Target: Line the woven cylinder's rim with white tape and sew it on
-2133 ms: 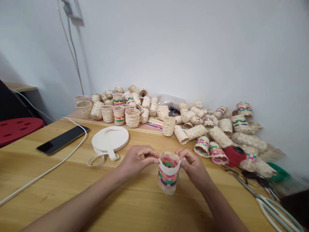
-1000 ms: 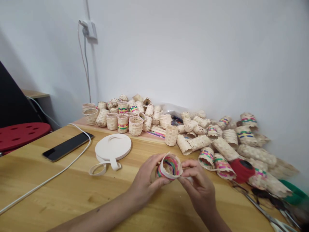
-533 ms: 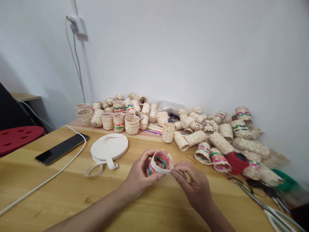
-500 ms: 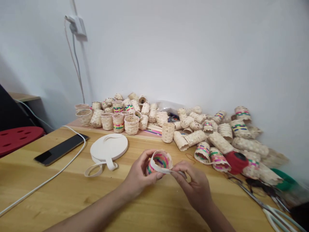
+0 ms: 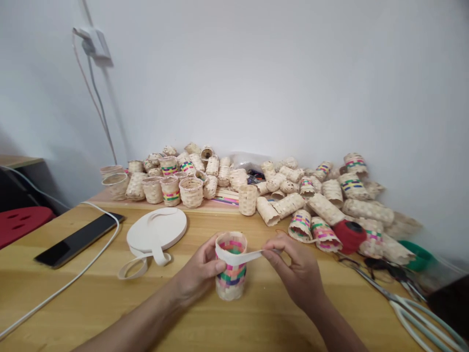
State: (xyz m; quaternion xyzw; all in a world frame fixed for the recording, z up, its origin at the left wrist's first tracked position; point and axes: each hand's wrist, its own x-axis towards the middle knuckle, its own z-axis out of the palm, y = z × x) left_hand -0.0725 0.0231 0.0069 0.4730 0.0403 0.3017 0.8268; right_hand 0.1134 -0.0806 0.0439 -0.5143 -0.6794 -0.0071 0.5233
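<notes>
A small woven basket [image 5: 230,281] with pink, green and blue bands stands upright on the wooden table [image 5: 91,303] in front of me. My left hand [image 5: 198,271] wraps around its left side, the thumb pressing a white strip [image 5: 240,257] against the rim. My right hand [image 5: 295,266] pinches the free end of that strip and holds it stretched out to the right of the basket.
A flat roll of white tape [image 5: 156,230] with a loose loop lies behind to the left. A phone [image 5: 78,239] and white cable [image 5: 54,291] lie far left. Several woven baskets [image 5: 286,195] are heaped along the wall. A red thread spool [image 5: 350,235] and scissors [image 5: 406,305] lie on the right.
The basket, tilted with its mouth toward me before, now stands upright. My right hand has pulled the strip's end out to the right, and my left thumb has moved onto the rim.
</notes>
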